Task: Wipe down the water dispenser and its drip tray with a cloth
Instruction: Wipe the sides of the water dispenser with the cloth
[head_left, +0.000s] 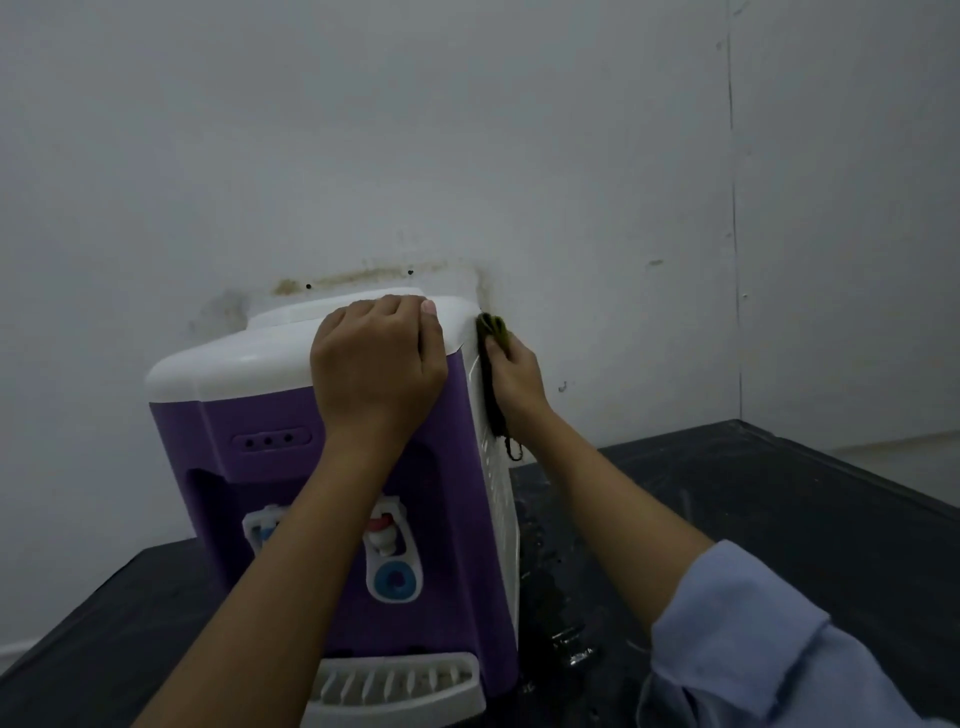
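Grey stained wall (467, 130) behind, dark table (779, 519) under the purple-and-white water dispenser (249, 415). Left hand (376, 358) grips its white top, fingers curled together over the rim; right hand (514, 376) presses the dark green cloth (492, 338) against the white right side panel, fingers clamped on it. Slotted drip tray (395, 680) sits at the front base.

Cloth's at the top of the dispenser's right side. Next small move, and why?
Probably draw the dark green cloth straight down the white vented side panel: the right hand holds it at the top edge, the left hand grips the purple-and-white water dispenser, and the panel continues below.
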